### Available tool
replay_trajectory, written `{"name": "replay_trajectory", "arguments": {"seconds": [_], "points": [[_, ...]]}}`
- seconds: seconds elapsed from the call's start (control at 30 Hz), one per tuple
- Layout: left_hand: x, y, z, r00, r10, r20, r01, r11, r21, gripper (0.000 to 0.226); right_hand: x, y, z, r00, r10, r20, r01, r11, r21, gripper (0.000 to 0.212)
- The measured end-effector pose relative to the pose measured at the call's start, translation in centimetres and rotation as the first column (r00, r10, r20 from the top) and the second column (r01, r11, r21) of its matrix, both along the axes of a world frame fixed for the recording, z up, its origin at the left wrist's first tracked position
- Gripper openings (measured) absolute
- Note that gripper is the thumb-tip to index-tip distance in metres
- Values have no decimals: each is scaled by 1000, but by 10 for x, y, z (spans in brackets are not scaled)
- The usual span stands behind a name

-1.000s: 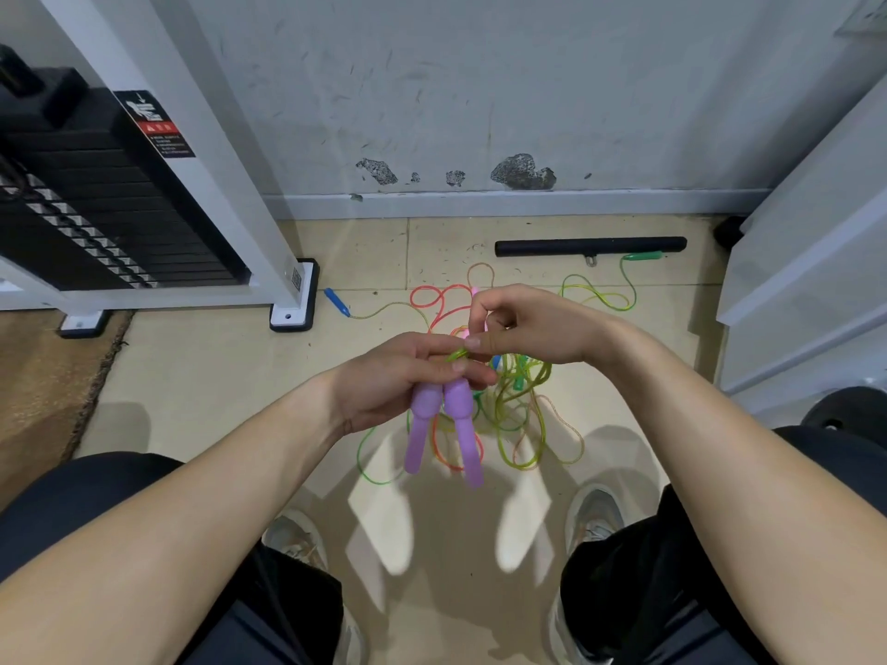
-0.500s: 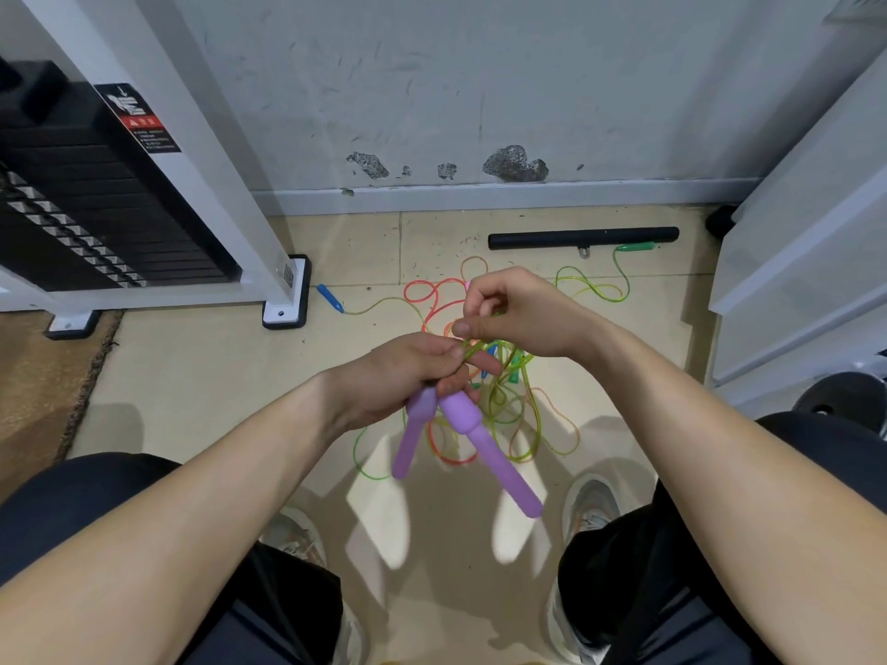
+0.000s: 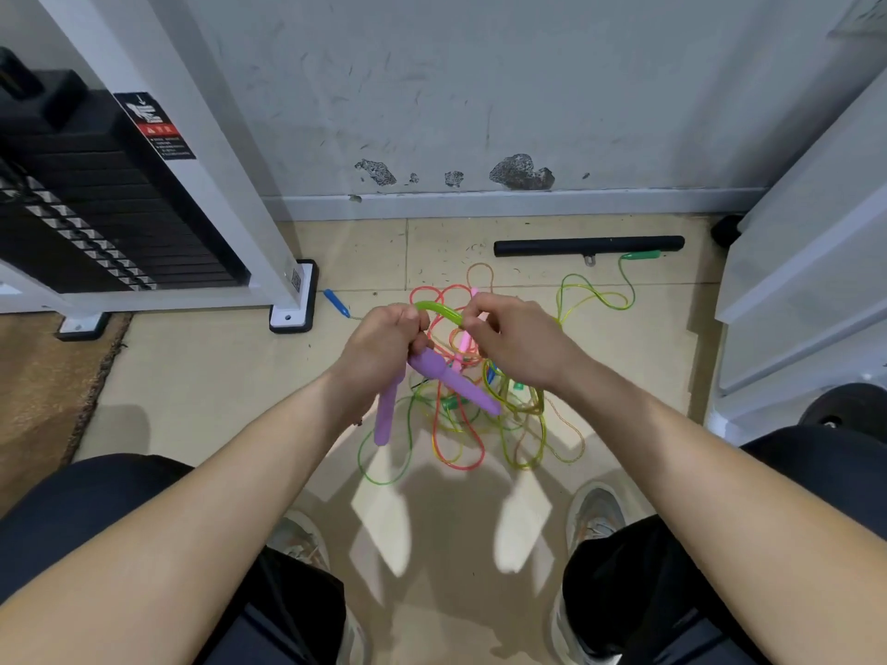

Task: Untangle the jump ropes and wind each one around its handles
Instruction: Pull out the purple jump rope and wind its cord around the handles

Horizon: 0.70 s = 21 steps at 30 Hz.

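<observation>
By the foot of the white frame (image 3: 293, 300) on my left, a blue handle (image 3: 336, 302) lies on the floor, its cord trailing toward the pile. My left hand (image 3: 384, 348) is clenched round the tops of the two purple handles (image 3: 386, 415), which hang down and splay apart instead of lying side by side. A short stretch of green rope (image 3: 439, 312) arches from that fist to my right hand (image 3: 516, 348), which pinches it between thumb and fingers. Below and behind both hands the rest of the ropes (image 3: 480, 434) sit in a knot of green, red and orange loops on the tile, with a pink handle (image 3: 464, 340) among them. As I judge it, the splayed handles could twist out of my grip, and a hard pull with the right hand could tighten the pile rather than free this rope.
</observation>
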<state>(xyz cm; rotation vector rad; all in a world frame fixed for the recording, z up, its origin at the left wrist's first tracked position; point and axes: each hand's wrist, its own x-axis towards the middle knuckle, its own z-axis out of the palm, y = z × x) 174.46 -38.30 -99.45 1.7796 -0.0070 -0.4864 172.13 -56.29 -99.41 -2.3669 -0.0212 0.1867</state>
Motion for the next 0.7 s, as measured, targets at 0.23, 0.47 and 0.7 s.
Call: {"name": "replay_trajectory", "arguments": {"seconds": [0.23,0.47,0.7], "points": [[-10,-20,-9,914,382,-140,-379,924,48,35,-25,53,-24,978,169,-122,-199,934,-297,25],[-3,-18,-16,894,360,-267,-423,874,-241,31,-21,50,-10,983,111,-146,-113,994,-5,36],[-9,-25,-19,910,408,-81,-415,884,-216,27,-47,82,-10,967,-207,-149,255,809,529,31]]}}
